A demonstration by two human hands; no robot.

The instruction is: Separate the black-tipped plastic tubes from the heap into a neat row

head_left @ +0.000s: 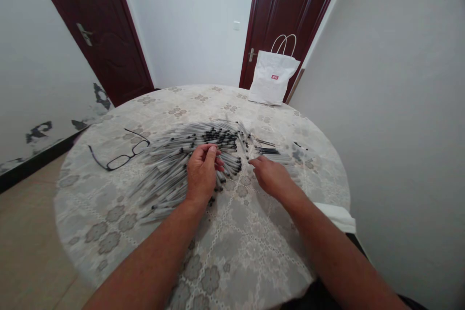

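Observation:
A wide fan of slim pens (170, 169) with translucent grey barrels and black ends lies heaped on the table. Over the right part of this heap is my left hand (203, 169), its thumb and fingers curled together; whatever they may hold is hidden. My right hand (272, 175) is low over the tabletop, right of the heap, with thumb and forefinger pinched at a tiny dark tip too small to name. Just beyond that hand are several thin black rods (268, 150) and a row of grey barrels (286, 160), partly covered by the hand.
Eyeglasses (121, 159) lie left of the heap on the round table's patterned cloth (232, 252). A white paper bag (274, 77) stands at the far edge. Small black bits (301, 146) are at the right, and white folded material (336, 217) hangs at the near right edge.

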